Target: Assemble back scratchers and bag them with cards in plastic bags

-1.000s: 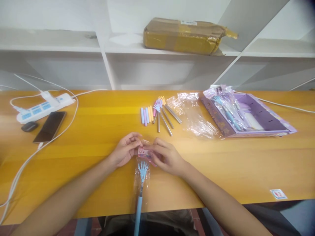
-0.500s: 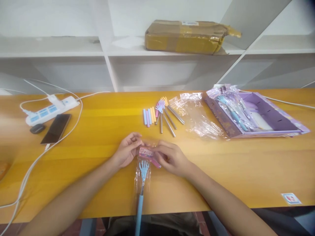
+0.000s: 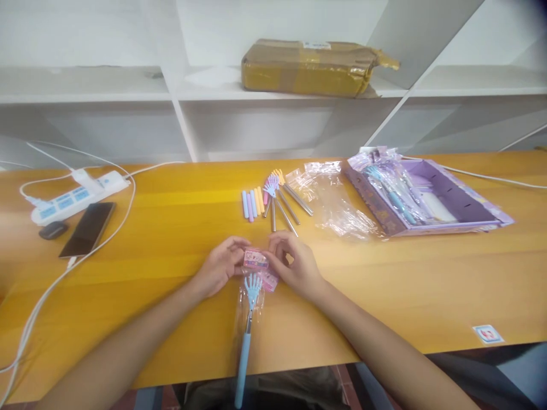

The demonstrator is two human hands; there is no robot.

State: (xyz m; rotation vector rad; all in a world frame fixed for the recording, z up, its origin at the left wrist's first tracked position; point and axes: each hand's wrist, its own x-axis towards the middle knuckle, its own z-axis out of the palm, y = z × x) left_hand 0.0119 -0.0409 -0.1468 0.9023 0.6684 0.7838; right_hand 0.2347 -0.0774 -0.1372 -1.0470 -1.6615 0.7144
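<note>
A blue hand-shaped back scratcher (image 3: 247, 327) lies in a clear plastic sleeve, its handle reaching over the table's front edge. Both hands pinch the pink printed header card (image 3: 255, 260) at the sleeve's top. My left hand (image 3: 220, 266) grips the card's left side. My right hand (image 3: 293, 265) holds its right side, thumb and fingers bent around it. A second pink flap shows just below the card, beside the blue claw.
Several unwrapped pastel scratchers (image 3: 273, 199) lie behind the hands, next to empty clear wrappers (image 3: 337, 205). A purple box (image 3: 427, 196) holds more packed ones at right. A power strip (image 3: 79, 191), phone (image 3: 88, 229) and white cables sit at left. A cardboard parcel (image 3: 311, 67) rests on the shelf.
The pink header card has been folded up and lifted off the sleeve's top, with a second pink flap now showing below it. The hands stayed in place at the card.
</note>
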